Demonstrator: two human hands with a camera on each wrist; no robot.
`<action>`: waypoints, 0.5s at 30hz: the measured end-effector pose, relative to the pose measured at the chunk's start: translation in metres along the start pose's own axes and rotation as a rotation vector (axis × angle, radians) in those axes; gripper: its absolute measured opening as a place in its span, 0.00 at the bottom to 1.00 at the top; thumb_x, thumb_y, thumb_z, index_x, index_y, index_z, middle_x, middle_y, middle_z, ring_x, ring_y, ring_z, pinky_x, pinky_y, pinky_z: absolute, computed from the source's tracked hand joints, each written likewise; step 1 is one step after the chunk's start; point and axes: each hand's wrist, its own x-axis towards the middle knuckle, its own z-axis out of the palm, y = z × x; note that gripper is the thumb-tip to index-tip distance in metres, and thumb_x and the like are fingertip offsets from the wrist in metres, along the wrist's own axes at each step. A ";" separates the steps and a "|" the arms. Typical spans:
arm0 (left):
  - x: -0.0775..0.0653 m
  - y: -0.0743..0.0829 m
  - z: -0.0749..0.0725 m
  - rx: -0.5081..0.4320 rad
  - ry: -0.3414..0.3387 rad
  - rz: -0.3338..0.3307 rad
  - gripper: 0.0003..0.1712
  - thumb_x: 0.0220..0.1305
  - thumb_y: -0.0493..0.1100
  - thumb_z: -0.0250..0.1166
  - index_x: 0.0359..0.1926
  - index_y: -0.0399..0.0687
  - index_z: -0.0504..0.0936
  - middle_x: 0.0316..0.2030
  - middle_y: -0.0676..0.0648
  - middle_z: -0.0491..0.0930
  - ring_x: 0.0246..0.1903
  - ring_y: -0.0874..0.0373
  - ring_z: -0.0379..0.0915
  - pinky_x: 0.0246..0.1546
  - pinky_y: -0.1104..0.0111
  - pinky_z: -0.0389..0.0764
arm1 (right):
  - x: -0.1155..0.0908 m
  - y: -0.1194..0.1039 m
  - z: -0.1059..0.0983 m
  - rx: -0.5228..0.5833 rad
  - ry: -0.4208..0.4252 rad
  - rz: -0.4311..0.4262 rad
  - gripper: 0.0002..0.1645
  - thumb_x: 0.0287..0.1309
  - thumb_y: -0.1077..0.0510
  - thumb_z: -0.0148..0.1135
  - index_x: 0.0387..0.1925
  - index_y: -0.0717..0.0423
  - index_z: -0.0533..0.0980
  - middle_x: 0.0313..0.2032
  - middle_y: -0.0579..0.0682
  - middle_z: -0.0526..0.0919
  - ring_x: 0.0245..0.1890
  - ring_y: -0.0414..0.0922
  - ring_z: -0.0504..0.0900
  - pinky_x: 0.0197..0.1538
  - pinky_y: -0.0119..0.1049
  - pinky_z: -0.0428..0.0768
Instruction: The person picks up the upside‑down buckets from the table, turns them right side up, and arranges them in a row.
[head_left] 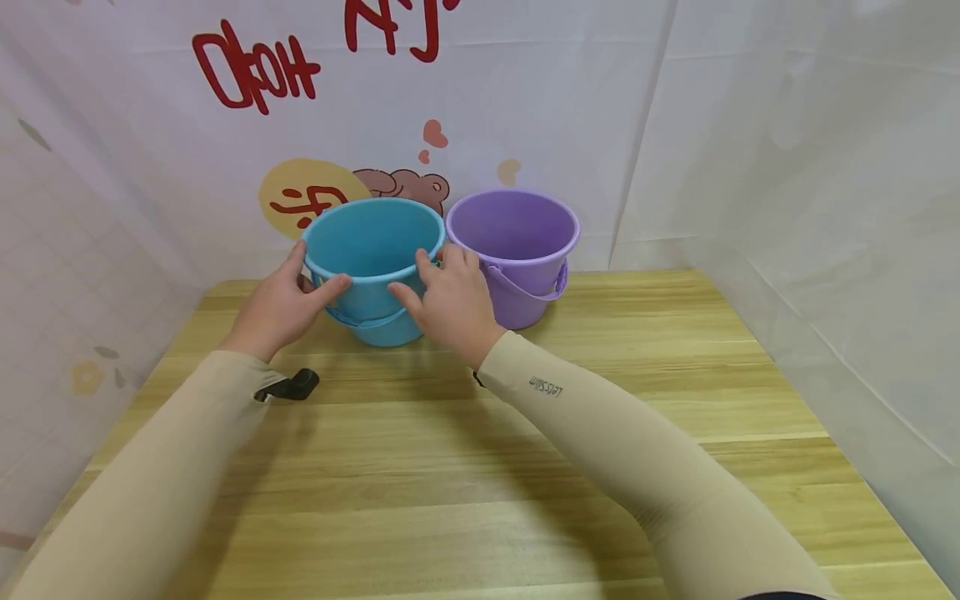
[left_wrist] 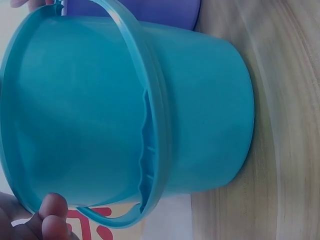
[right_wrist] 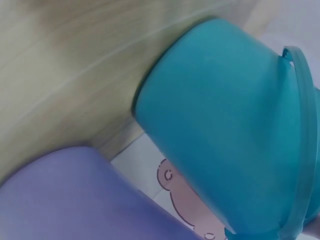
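Observation:
A light blue bucket (head_left: pixel 386 329) stands upright on the wooden table, its handle hanging down at the front. My left hand (head_left: pixel 276 310) holds its left side, thumb on the front of the rim. In the left wrist view, curled fingers (left_wrist: pixel 52 212) lie against the rim. On the bucket's right side my right hand (head_left: pixel 456 302) holds the rim near the handle joint, with the thumb in front. Beside it stands a purple bucket (head_left: pixel 517 310), close to the right hand's fingers, its handle lowered. The right wrist view shows the blue bucket's side (right_wrist: pixel 215 110) mostly without the hand.
The wooden table (head_left: pixel 450 492) runs to a white printed cloth (head_left: pixel 570 92) behind the buckets. Pale sheets also hang at the left and right sides. A black strap piece (head_left: pixel 300 384) juts from the left wrist.

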 end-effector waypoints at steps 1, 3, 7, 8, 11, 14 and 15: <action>0.001 0.000 0.000 -0.003 -0.006 -0.005 0.66 0.64 0.85 0.52 0.86 0.58 0.33 0.42 0.38 0.73 0.38 0.44 0.71 0.28 0.61 0.74 | 0.000 0.000 0.001 -0.014 -0.001 -0.008 0.45 0.76 0.29 0.50 0.76 0.58 0.70 0.66 0.61 0.75 0.66 0.55 0.70 0.70 0.48 0.69; 0.002 0.000 -0.001 -0.005 -0.017 -0.012 0.67 0.63 0.85 0.52 0.86 0.58 0.32 0.43 0.38 0.73 0.39 0.44 0.71 0.29 0.61 0.74 | 0.001 0.000 0.002 -0.044 -0.008 -0.019 0.46 0.76 0.29 0.49 0.76 0.58 0.69 0.67 0.60 0.76 0.68 0.54 0.70 0.71 0.48 0.67; 0.006 0.000 -0.003 -0.001 -0.035 -0.023 0.67 0.63 0.85 0.51 0.86 0.59 0.31 0.45 0.37 0.73 0.41 0.43 0.71 0.29 0.61 0.74 | 0.003 0.002 0.003 -0.081 -0.025 -0.040 0.46 0.77 0.29 0.47 0.77 0.58 0.67 0.71 0.58 0.74 0.74 0.52 0.68 0.75 0.48 0.65; 0.006 0.001 -0.003 0.001 -0.040 -0.025 0.67 0.63 0.85 0.51 0.86 0.59 0.31 0.45 0.37 0.74 0.42 0.43 0.71 0.30 0.61 0.75 | 0.004 0.003 0.003 -0.087 -0.027 -0.046 0.45 0.77 0.29 0.46 0.77 0.58 0.67 0.71 0.58 0.74 0.74 0.51 0.68 0.75 0.48 0.65; 0.008 0.002 -0.005 0.004 -0.052 -0.033 0.67 0.63 0.86 0.51 0.86 0.60 0.30 0.46 0.37 0.74 0.43 0.42 0.71 0.30 0.60 0.75 | 0.006 0.004 0.002 -0.079 -0.023 -0.063 0.44 0.78 0.31 0.46 0.77 0.59 0.68 0.71 0.58 0.75 0.74 0.51 0.69 0.74 0.49 0.66; 0.008 0.002 -0.005 0.006 -0.055 -0.038 0.67 0.62 0.87 0.50 0.85 0.61 0.30 0.47 0.36 0.74 0.44 0.41 0.71 0.32 0.60 0.75 | 0.008 0.005 0.002 -0.053 -0.018 -0.068 0.43 0.79 0.32 0.47 0.76 0.60 0.69 0.70 0.58 0.76 0.73 0.50 0.71 0.72 0.49 0.69; 0.009 0.001 -0.005 0.006 -0.055 -0.039 0.67 0.61 0.87 0.50 0.85 0.62 0.29 0.47 0.36 0.74 0.45 0.41 0.71 0.32 0.59 0.75 | 0.009 0.006 0.002 -0.045 -0.018 -0.068 0.43 0.79 0.32 0.47 0.75 0.61 0.69 0.70 0.58 0.76 0.73 0.51 0.71 0.72 0.49 0.69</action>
